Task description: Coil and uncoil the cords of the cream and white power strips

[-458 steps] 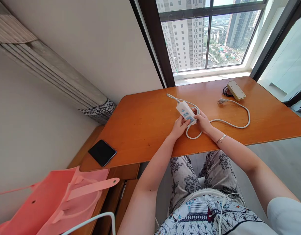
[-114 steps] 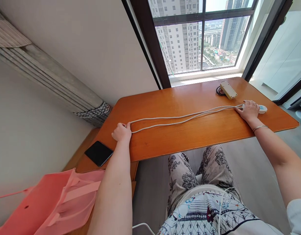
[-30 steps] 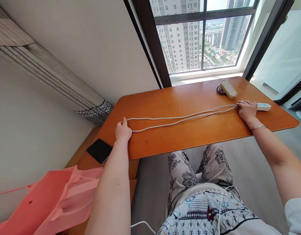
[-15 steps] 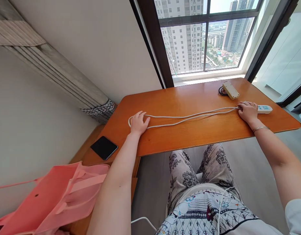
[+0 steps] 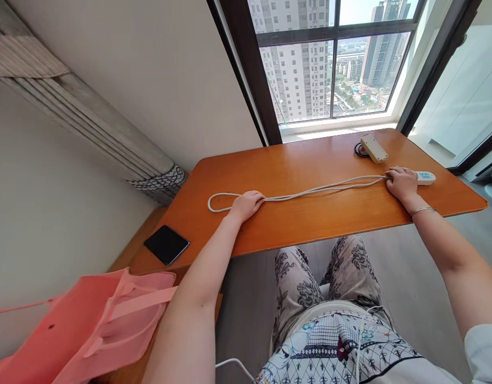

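A white cable lies lengthwise across the wooden table, its strands drawn close together, with a rounded loop at the left end. My left hand is closed around the strands just right of that loop. At the right, my right hand is closed over the cable's other end and the near end of a white power strip. The strip's outer end with sockets shows beyond my fingers; the rest is hidden under the hand.
On the wooden table a beige box with a coiled black cord sits at the back right. A black tablet lies at the left, near a pink bag. A window stands behind.
My left hand has moved right along the cable, from the loop's end to its inner side, and its fingers have closed. The two strands there have come together.
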Available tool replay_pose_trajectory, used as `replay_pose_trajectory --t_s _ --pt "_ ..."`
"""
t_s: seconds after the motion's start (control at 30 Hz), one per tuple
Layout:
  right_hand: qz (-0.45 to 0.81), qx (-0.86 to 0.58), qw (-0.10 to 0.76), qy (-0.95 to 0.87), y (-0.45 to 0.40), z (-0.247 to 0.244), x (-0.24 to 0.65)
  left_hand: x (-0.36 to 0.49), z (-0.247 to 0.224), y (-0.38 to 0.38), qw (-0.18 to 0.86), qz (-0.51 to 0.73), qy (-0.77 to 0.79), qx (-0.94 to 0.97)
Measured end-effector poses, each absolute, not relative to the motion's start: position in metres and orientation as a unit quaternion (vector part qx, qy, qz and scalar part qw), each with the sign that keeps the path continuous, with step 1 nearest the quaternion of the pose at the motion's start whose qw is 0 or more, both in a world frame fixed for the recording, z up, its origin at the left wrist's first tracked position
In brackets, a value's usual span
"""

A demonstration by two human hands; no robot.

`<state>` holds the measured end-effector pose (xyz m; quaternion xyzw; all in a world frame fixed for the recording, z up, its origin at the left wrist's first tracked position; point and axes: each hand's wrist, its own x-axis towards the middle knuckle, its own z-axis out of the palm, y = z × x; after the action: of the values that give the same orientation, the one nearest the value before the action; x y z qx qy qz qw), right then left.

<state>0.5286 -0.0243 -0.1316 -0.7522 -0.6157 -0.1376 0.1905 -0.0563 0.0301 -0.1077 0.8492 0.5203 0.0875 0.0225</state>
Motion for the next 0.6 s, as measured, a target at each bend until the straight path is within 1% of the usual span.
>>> replay_pose_trajectory --t_s 0.17,0.37,0.6 --pt "-0.151 -0.739 0.205 -0.623 -0.021 -0.137 0.534 -0.048 -0.107 0.027 0.002 0.088 0.519 0.85" --pt "-0.149 -0.727 0.212 -0.636 -0.023 -0.136 0.536 -0.016 -0.107 0.02 0.017 0.171 0.513 0.841" --pt "-0.161 -0.695 0.254 -0.653 -0.024 -0.125 0.521 0.037 -0.115 0.027 0.053 0.247 0.502 0.827"
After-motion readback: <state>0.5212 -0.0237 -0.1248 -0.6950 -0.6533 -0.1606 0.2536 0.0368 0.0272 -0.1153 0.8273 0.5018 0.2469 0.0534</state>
